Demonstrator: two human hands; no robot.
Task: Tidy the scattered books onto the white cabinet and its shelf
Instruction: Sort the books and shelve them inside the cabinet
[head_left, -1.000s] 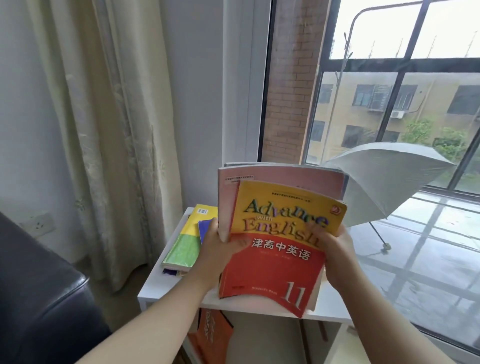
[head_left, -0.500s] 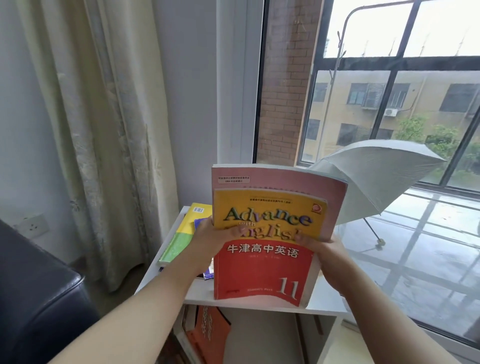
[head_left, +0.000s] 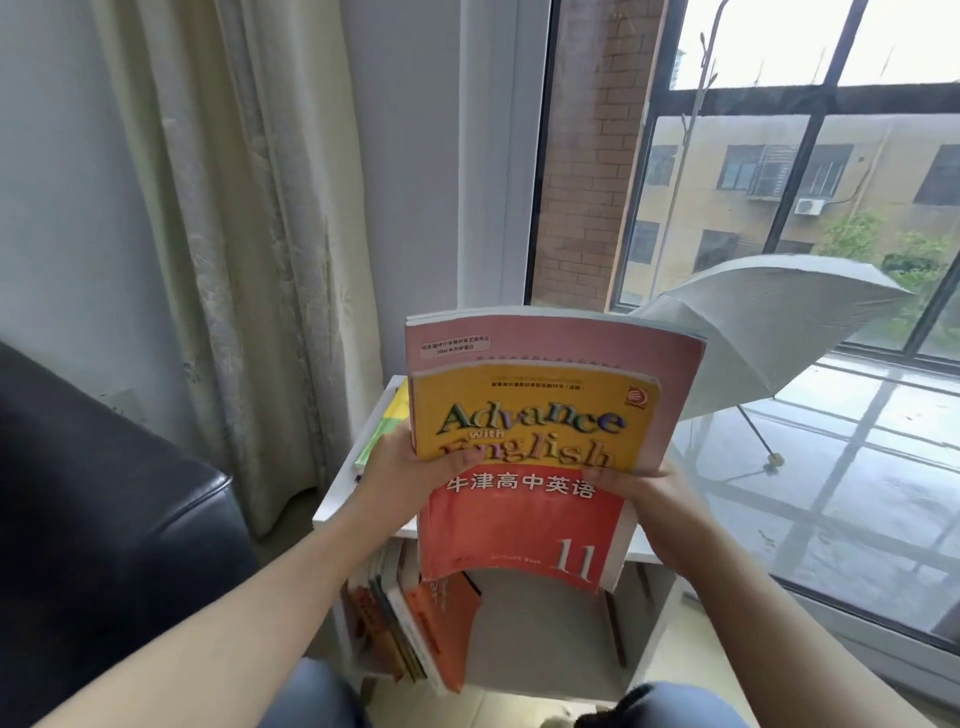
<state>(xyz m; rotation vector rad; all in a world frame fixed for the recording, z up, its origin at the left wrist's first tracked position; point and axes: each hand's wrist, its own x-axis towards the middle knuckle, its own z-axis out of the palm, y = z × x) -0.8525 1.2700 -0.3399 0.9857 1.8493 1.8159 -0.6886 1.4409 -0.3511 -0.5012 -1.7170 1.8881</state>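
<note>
I hold a stack of books upright in front of me. The front one is a yellow and red "Advance with English" book (head_left: 524, 499); behind it stands a larger pink book (head_left: 670, 374). My left hand (head_left: 410, 473) grips the stack's left edge, my right hand (head_left: 649, 488) its right side. Below them is the white cabinet (head_left: 343, 499), its top partly hidden by the stack. A yellow-green book (head_left: 387, 426) lies on the cabinet top at the left. Several books (head_left: 415, 623) lean at the left inside the shelf.
A dark leather sofa arm (head_left: 114, 519) stands close on the left. A cream curtain (head_left: 234, 234) hangs behind the cabinet. An open grey umbrella (head_left: 769, 332) rests beyond the window glass (head_left: 831, 467) at the right. My knees (head_left: 322, 696) are at the bottom.
The stack has straightened upright and come closer and higher in view. The view has tilted down, showing more of the shelf below. Both hands keep their grip.
</note>
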